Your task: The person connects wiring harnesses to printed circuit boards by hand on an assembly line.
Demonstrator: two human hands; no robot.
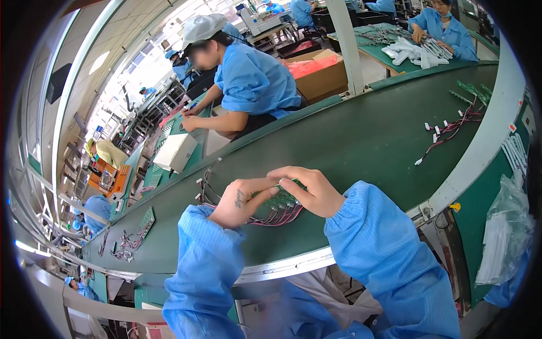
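Right over the dark green belt (361, 141), both hands work on one small green circuit board (282, 199). The left hand (244, 200) grips the board's left end, fingers curled around it, thumb on top. The right hand (309, 189) pinches the board's right end from above, fingertips bent down onto it. A bundle of red and dark wires (279, 216) hangs from the board's lower edge and loops down onto the belt just below the hands; more thin wires with white plugs (204, 189) trail off to the left. Both forearms wear blue sleeves (384, 248) and come in from the lower edge.

Farther along the belt to the right lies another wire bundle with white plugs (449, 133), well apart from the hands, with green boards (471, 90) near it. To the lower left, another board and wires (135, 234) rest on the belt. Across the belt, a person in a blue coat and white cap (248, 79) leans over a bench, beside a white box (175, 151). A cardboard box (322, 73) sits behind that person.
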